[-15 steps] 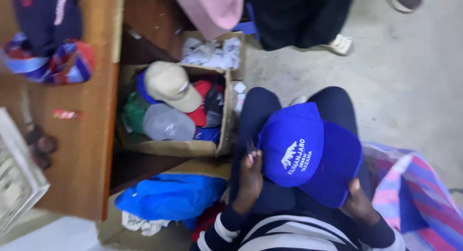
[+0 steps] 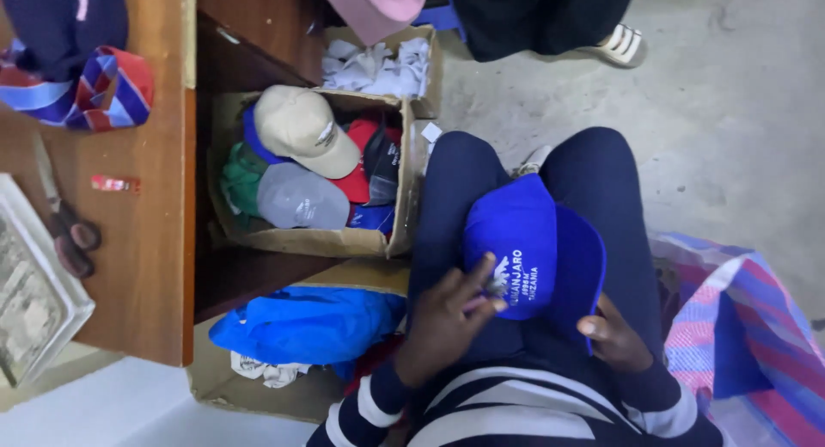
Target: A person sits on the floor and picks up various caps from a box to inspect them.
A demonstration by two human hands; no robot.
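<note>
the wooden worktop (image 2: 146, 266) fills the left of the view, carrying a folded striped cloth (image 2: 82, 82) at its far end, a pair of scissors (image 2: 64, 228) and a clear tray (image 2: 30, 301) at its near edge. beside it on the floor stands an open cardboard box (image 2: 400, 232) packed with caps: a beige cap (image 2: 301, 129) on top, a grey cap (image 2: 296, 198) below it, red and dark ones alongside. a second box (image 2: 258, 391) nearer the person holds bright blue fabric (image 2: 301, 322). a striped woven bag (image 2: 748, 344) lies at the right. the blue cap (image 2: 533, 249) rests on the person's lap, crown uppermost, with white embroidery on its front. compared with half a second ago, the left hand (image 2: 447, 322) has come up from the cap's lower edge and now lies flat on the crown, fingers (image 2: 477, 279) spread over the embroidered panel; it presses rather than closes, so its grip is apart. the right hand (image 2: 614, 335) remains under the brim side, thumb showing at the edge; whether its fingers are clamped on the brim cannot be told, as the cap hides them. judgement: the cap appears to be under smoothing or checking on the lap, not yet passed to either box. another person's legs and shoe (image 2: 619, 43) stand at the top.
</note>
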